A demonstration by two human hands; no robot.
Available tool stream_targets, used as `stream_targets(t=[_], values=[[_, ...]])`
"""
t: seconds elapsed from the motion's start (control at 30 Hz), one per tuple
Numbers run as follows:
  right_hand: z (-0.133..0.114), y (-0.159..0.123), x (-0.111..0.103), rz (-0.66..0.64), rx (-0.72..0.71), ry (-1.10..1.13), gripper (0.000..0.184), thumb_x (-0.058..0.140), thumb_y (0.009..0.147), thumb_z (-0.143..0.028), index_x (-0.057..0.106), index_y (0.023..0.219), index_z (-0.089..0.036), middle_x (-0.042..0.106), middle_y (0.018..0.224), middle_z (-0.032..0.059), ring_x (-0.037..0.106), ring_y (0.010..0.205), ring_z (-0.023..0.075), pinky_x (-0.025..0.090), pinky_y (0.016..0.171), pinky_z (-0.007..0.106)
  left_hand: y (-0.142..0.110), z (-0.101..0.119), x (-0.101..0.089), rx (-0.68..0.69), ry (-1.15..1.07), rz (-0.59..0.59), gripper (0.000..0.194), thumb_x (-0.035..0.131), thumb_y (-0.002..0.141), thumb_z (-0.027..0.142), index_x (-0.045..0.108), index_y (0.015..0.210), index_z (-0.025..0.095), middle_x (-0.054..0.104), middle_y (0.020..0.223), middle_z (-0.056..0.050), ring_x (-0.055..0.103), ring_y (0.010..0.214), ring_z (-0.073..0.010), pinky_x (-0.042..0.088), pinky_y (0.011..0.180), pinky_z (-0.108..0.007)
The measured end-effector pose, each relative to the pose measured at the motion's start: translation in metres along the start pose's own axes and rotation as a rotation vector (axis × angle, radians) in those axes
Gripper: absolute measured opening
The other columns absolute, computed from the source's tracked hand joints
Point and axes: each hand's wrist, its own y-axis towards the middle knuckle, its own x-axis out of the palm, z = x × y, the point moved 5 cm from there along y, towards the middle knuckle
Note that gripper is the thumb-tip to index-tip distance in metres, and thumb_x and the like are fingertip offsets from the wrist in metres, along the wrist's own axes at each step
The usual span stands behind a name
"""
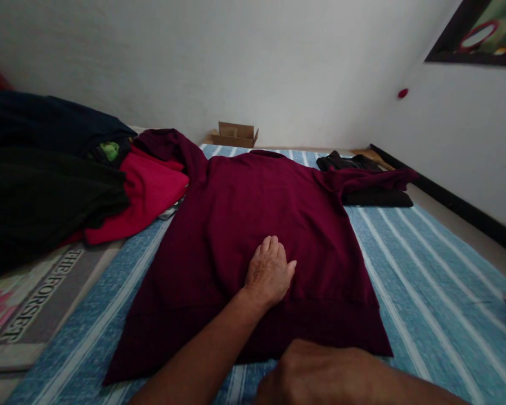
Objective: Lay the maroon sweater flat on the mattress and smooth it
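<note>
I count 1 maroon sweater (253, 225), 1 red garment (145, 194), 1 folded black garment (362, 180), 1 cardboard box (235, 135), 1 framed picture (480, 31), my 2 hands.

left hand (270, 274) flat on maroon sweater (253, 225) | blue striped mat (425, 281)

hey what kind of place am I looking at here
Probably a room in a home, used for sorting laundry: a maroon sweater spread on a striped blue mat, piled clothes, a framed picture on the wall.

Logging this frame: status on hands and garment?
Left hand flat, open on maroon sweater. Right hand at the near hem, grip unclear. Sweater spread on striped mat. Clothes pile left, clear.
</note>
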Motion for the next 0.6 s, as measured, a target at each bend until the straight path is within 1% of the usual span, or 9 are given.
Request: stream_targets(t=[0.03, 0.07, 0.17, 0.2, 0.23, 0.3, 0.4, 0.5, 0.6], values=[[0.002, -0.007, -0.007, 0.085, 0.040, -0.012, 0.018, 0.050, 0.085, -0.014, 0.054, 0.067, -0.016, 0.054, 0.068, -0.0044, 0.042, 0.056, 0.0057, 0.032, 0.052, 0.017, 0.000, 0.000, 0.000, 0.003, 0.001, 0.006, 0.043, 0.050, 0.087, 0.037, 0.057, 0.113, 0.004, 0.053, 0.127, -0.020, 0.044, 0.122, -0.0312, 0.037, 0.102, -0.041], [0.007, -0.015, -0.016, 0.205, 0.105, -0.025, 0.018, 0.048, 0.085, -0.012, 0.054, 0.068, -0.016, 0.054, 0.068, -0.0039, 0.041, 0.057, 0.0059, 0.032, 0.053, 0.017, 0.000, 0.000, 0.000, 0.007, 0.001, 0.013, 0.043, 0.050, 0.086, 0.037, 0.057, 0.113, 0.004, 0.054, 0.127, -0.020, 0.045, 0.122, -0.0311, 0.038, 0.102, -0.041], [0.036, -0.045, -0.039, 0.626, 0.395, -0.080, 0.023, 0.043, 0.087, -0.016, 0.053, 0.067, -0.016, 0.052, 0.063, -0.0026, 0.042, 0.055, 0.0072, 0.031, 0.053, 0.019, -0.001, 0.000, 0.000, 0.020, -0.001, 0.033, 0.041, 0.050, 0.087, 0.037, 0.057, 0.111, 0.005, 0.054, 0.125, -0.020, 0.045, 0.121, -0.0304, 0.038, 0.101, -0.041], [0.046, -0.054, -0.042, 0.716, 0.477, -0.100, 0.024, 0.042, 0.088, -0.018, 0.053, 0.067, -0.016, 0.052, 0.062, -0.0020, 0.044, 0.055, 0.0079, 0.032, 0.054, 0.020, -0.001, 0.000, 0.000, 0.021, -0.003, 0.039, 0.040, 0.050, 0.087, 0.037, 0.057, 0.110, 0.005, 0.054, 0.125, -0.019, 0.045, 0.120, -0.0301, 0.038, 0.100, -0.041], [0.055, -0.061, -0.044, 0.771, 0.531, -0.118, 0.025, 0.042, 0.088, -0.019, 0.054, 0.067, -0.016, 0.054, 0.062, -0.0013, 0.046, 0.056, 0.0087, 0.033, 0.055, 0.021, -0.001, 0.000, 0.000, 0.021, -0.005, 0.045, 0.039, 0.049, 0.087, 0.037, 0.057, 0.110, 0.006, 0.054, 0.125, -0.019, 0.045, 0.120, -0.0298, 0.037, 0.100, -0.041], [0.068, -0.069, -0.043, 0.811, 0.574, -0.144, 0.023, 0.043, 0.088, -0.019, 0.058, 0.070, -0.017, 0.059, 0.066, 0.0002, 0.053, 0.060, 0.0109, 0.035, 0.058, 0.022, -0.001, 0.000, 0.000, 0.023, -0.010, 0.055, 0.039, 0.049, 0.087, 0.038, 0.057, 0.110, 0.007, 0.054, 0.125, -0.018, 0.044, 0.120, -0.0295, 0.037, 0.100, -0.041], [0.076, -0.071, -0.041, 0.801, 0.581, -0.180, 0.022, 0.043, 0.087, -0.017, 0.062, 0.076, -0.017, 0.064, 0.071, 0.0016, 0.058, 0.065, 0.0128, 0.038, 0.062, 0.022, -0.001, 0.000, 0.000, 0.031, -0.026, 0.059, 0.037, 0.049, 0.087, 0.037, 0.057, 0.108, 0.007, 0.054, 0.124, -0.019, 0.044, 0.120, -0.0298, 0.036, 0.101, -0.042], [0.073, -0.068, -0.041, 0.739, 0.615, -0.257, 0.022, 0.043, 0.086, -0.015, 0.064, 0.079, -0.018, 0.067, 0.076, 0.0022, 0.061, 0.070, 0.0135, 0.040, 0.064, 0.022, 0.000, 0.000, 0.000, 0.034, -0.047, 0.057, 0.035, 0.050, 0.087, 0.035, 0.057, 0.107, 0.007, 0.054, 0.124, -0.020, 0.044, 0.120, -0.0298, 0.036, 0.101, -0.042], [0.069, -0.063, -0.042, 0.616, 0.678, -0.396, 0.022, 0.044, 0.087, -0.015, 0.065, 0.082, -0.018, 0.068, 0.082, 0.0036, 0.063, 0.075, 0.0148, 0.040, 0.067, 0.023, 0.001, 0.000, 0.000, 0.025, -0.047, 0.043, 0.036, 0.050, 0.087, 0.035, 0.057, 0.107, 0.006, 0.053, 0.124, -0.020, 0.043, 0.121, -0.0299, 0.036, 0.101, -0.042]])
